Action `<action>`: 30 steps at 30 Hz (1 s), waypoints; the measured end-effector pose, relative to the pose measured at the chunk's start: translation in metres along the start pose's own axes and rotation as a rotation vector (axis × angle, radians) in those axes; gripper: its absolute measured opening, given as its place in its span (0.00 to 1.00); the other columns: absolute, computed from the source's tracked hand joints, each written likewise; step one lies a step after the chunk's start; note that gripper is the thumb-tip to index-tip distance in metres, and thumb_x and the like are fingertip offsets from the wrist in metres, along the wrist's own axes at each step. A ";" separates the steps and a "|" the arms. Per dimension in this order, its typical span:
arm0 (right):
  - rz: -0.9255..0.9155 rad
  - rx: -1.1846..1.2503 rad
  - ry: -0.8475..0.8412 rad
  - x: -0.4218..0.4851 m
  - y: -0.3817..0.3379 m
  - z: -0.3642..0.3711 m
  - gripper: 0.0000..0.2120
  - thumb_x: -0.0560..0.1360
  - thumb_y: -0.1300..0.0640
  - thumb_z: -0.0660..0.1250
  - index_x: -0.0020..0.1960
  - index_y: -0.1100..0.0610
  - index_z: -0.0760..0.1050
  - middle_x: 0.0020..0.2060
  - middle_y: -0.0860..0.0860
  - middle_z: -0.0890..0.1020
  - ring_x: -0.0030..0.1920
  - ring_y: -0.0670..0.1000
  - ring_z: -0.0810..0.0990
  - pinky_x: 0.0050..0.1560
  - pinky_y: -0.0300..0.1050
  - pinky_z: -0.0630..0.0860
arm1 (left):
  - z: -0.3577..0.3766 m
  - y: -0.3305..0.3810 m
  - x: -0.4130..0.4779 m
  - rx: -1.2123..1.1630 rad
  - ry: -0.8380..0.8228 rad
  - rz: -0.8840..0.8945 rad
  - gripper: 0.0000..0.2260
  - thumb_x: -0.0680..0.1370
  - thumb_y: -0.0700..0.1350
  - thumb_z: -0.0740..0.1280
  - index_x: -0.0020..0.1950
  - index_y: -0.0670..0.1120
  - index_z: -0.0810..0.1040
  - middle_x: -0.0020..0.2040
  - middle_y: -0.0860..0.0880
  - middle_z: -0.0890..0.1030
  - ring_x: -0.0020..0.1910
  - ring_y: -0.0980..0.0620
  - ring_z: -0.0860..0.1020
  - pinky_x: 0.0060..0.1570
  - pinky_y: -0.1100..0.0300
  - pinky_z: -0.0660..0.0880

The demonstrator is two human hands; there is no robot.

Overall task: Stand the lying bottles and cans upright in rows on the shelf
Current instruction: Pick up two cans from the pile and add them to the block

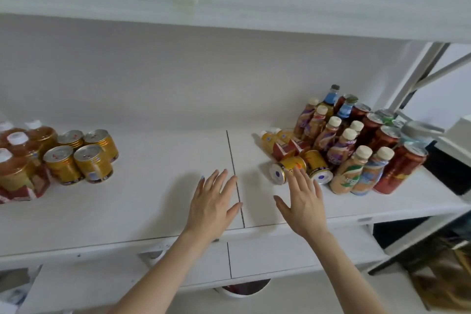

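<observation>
Two gold cans lie on their sides on the white shelf (pixel 153 199): the nearer lying can (pixel 286 169) and a second lying can (pixel 317 166) right of it. Behind them lie two orange bottles (pixel 274 141) with red labels. My right hand (pixel 303 199) is open, fingers spread, its fingertips at the nearer lying can. My left hand (pixel 214 201) hovers open over the bare middle of the shelf, holding nothing. Upright gold cans (pixel 81 155) and tea bottles (pixel 20 158) stand in rows at the left. Upright bottles and red cans (pixel 356 140) stand at the right.
An upper shelf board (pixel 229 2) overhangs the work area. A seam (pixel 234 173) runs front to back down the shelf's middle. A diagonal white brace (pixel 420 71) and a white lidded box (pixel 458 140) sit at the far right. A lower shelf (pixel 178 270) lies below.
</observation>
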State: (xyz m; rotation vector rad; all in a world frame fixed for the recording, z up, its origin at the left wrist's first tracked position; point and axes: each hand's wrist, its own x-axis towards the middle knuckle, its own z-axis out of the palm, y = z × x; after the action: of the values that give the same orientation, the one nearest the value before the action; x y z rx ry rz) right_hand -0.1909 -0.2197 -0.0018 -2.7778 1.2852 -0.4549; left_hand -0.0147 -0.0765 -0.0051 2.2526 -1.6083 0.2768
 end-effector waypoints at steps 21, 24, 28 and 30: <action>0.082 0.114 -0.238 0.092 0.117 0.007 0.35 0.75 0.49 0.64 0.74 0.60 0.52 0.74 0.64 0.57 0.70 0.65 0.63 0.68 0.57 0.66 | 0.098 0.103 0.140 0.032 -0.269 -0.113 0.40 0.71 0.61 0.68 0.77 0.51 0.53 0.75 0.47 0.63 0.72 0.44 0.62 0.70 0.45 0.62; 0.153 0.057 -0.321 0.105 0.116 0.011 0.33 0.76 0.48 0.63 0.72 0.61 0.53 0.72 0.64 0.60 0.67 0.66 0.66 0.65 0.56 0.68 | 0.106 0.106 0.156 0.047 -0.335 -0.120 0.41 0.69 0.61 0.70 0.76 0.50 0.56 0.69 0.47 0.70 0.66 0.45 0.69 0.66 0.48 0.66; 0.202 -0.031 -0.270 0.118 0.110 0.014 0.18 0.77 0.52 0.59 0.63 0.59 0.62 0.60 0.61 0.72 0.58 0.62 0.73 0.53 0.53 0.74 | 0.108 0.102 0.166 -0.049 -0.368 -0.173 0.35 0.66 0.60 0.73 0.69 0.49 0.68 0.59 0.46 0.79 0.57 0.45 0.77 0.54 0.52 0.75; 0.226 -0.067 -0.246 0.124 0.108 0.015 0.15 0.78 0.54 0.59 0.61 0.59 0.63 0.57 0.59 0.73 0.56 0.61 0.74 0.51 0.51 0.75 | 0.107 0.099 0.164 -0.129 -0.345 -0.205 0.33 0.65 0.58 0.74 0.67 0.50 0.71 0.57 0.46 0.80 0.55 0.46 0.78 0.50 0.53 0.77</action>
State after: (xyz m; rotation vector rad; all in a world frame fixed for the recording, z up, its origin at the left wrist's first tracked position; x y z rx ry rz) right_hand -0.1907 -0.3849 -0.0035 -2.5921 1.5493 -0.0554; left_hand -0.0582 -0.2906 -0.0267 2.4352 -1.4812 -0.2756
